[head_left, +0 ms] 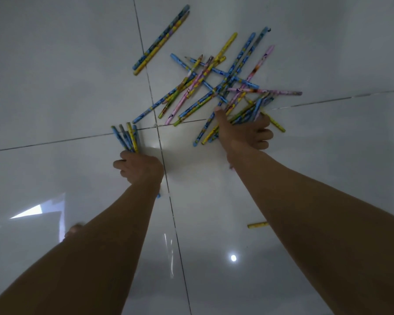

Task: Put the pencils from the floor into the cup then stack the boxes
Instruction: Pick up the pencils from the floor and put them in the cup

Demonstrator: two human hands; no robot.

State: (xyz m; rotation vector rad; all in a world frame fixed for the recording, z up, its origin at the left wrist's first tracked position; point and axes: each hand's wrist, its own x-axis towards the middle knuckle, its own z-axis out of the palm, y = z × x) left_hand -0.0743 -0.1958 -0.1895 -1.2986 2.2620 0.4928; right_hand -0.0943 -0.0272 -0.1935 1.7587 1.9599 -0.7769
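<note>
Several colourful pencils [214,87] lie crossed in a loose pile on the white tiled floor, right of centre. My right hand [243,133] reaches into the near edge of the pile and grips a bunch of pencils [250,110], thumb stretched out to the left. My left hand [139,167] holds a small bundle of blue and yellow pencils [126,137] upright, left of the pile. Two pencils [162,39] lie side by side apart at the far left. One yellow pencil [257,225] lies near my right forearm. No cup or boxes are in view.
Glossy white floor tiles [55,87] with dark grout lines fill the view. A foot [74,229] shows beside my left forearm. Light reflections glare on the near tiles.
</note>
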